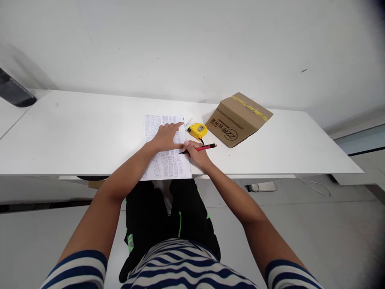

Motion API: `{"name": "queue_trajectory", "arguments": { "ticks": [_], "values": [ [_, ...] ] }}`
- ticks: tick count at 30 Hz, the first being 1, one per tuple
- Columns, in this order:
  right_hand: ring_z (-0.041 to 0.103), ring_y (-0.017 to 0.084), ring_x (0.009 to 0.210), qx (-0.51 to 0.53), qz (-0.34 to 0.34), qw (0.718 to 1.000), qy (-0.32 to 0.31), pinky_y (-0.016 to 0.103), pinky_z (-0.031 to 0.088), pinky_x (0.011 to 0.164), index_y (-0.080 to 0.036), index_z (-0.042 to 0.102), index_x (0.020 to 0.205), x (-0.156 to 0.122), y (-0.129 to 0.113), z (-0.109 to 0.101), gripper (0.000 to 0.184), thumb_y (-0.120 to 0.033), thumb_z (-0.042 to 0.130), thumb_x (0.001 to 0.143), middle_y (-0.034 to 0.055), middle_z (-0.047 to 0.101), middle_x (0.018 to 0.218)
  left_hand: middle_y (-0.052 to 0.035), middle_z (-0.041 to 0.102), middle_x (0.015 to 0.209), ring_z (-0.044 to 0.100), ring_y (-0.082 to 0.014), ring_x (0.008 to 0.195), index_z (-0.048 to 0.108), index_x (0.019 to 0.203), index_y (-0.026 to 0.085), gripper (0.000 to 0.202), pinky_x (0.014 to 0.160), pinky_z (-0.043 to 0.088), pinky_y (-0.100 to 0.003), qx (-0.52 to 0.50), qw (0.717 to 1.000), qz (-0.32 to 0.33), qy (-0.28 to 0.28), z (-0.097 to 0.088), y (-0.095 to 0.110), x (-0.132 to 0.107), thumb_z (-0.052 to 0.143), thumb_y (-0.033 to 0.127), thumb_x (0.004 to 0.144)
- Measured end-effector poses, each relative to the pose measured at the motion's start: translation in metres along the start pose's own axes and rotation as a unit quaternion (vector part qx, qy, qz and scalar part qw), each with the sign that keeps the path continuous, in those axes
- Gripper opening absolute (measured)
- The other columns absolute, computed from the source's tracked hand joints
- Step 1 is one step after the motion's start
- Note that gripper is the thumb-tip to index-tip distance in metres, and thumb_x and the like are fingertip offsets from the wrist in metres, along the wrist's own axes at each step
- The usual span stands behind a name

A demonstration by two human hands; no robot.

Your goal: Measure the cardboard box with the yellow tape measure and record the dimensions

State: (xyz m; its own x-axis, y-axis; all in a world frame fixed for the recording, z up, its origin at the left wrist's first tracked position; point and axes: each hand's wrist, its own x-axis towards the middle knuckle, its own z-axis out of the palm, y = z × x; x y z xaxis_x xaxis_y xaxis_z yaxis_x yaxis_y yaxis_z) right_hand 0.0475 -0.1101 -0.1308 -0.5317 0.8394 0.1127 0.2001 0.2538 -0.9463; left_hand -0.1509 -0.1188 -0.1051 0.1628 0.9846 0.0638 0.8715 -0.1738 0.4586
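A sheet of paper (168, 166) covered in handwriting lies on the white table, its near end at the front edge. My left hand (167, 137) rests flat across the sheet, thumb and fingers spread. In my right hand (197, 155) is a red and black pen (206, 147), gripped near its tip. The pen's point is at the paper close to its right edge, just below my left thumb. Right beside the sheet, beyond my right hand, sits a yellow tape measure (197, 131) with a black strap.
A folded brown cardboard piece (237, 120) with yellow tape leans at the back right near the wall. A dark object (15, 90) stands at the far left of the white table (75, 132). Below the table, a pale flat object (263, 187) lies on the floor.
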Motion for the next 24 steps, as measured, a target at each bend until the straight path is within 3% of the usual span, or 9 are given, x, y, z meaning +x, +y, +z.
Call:
{"name": "queue_trajectory", "arguments": {
  "ticks": [4, 11, 16, 24],
  "values": [
    [0.05, 0.017, 0.068, -0.044, -0.006, 0.997, 0.058, 0.032, 0.04, 0.068, -0.024, 0.053, 0.063, -0.0014, -0.0018, 0.0026, 0.044, -0.056, 0.058, 0.094, -0.0022, 0.051, 0.063, -0.0147, 0.058, 0.145, 0.05, -0.0382, 0.132, 0.027, 0.168, 0.022, 0.104, 0.115, 0.033, -0.055, 0.013, 1.0, -0.008, -0.013, -0.0001, 0.0035, -0.0013, 0.069, 0.054, 0.079],
    [0.04, 0.016, 0.064, -0.087, -0.015, 0.994, 0.069, 0.032, 0.033, 0.065, -0.026, 0.037, 0.06, -0.0041, -0.0059, 0.0066, 0.044, -0.05, 0.054, 0.092, -0.0041, 0.038, 0.059, -0.0136, 0.059, 0.145, 0.049, -0.038, 0.133, 0.032, 0.165, 0.025, 0.097, 0.115, 0.034, -0.053, 0.031, 0.999, -0.014, -0.011, 0.0006, 0.0048, -0.0005, 0.068, 0.051, 0.08],
    [0.039, 0.015, 0.062, -0.09, -0.01, 0.995, 0.043, 0.032, 0.032, 0.062, -0.026, 0.037, 0.058, -0.0031, -0.0061, 0.0053, 0.043, -0.049, 0.055, 0.09, -0.0041, 0.038, 0.058, -0.0145, 0.058, 0.148, 0.048, -0.0395, 0.136, 0.035, 0.163, 0.025, 0.093, 0.116, 0.033, -0.054, 0.041, 0.999, -0.015, -0.015, 0.0012, 0.0049, 0.0011, 0.07, 0.05, 0.08],
    [0.045, 0.016, 0.066, -0.087, -0.016, 0.995, 0.055, 0.031, 0.037, 0.066, -0.025, 0.043, 0.06, -0.0035, 0.0001, 0.0042, 0.042, -0.049, 0.056, 0.092, -0.0036, 0.045, 0.06, -0.0146, 0.058, 0.147, 0.048, -0.0395, 0.136, 0.039, 0.161, 0.025, 0.091, 0.116, 0.032, -0.053, 0.039, 0.999, -0.008, -0.014, 0.0033, 0.003, 0.0011, 0.07, 0.054, 0.081]
  ]
}}
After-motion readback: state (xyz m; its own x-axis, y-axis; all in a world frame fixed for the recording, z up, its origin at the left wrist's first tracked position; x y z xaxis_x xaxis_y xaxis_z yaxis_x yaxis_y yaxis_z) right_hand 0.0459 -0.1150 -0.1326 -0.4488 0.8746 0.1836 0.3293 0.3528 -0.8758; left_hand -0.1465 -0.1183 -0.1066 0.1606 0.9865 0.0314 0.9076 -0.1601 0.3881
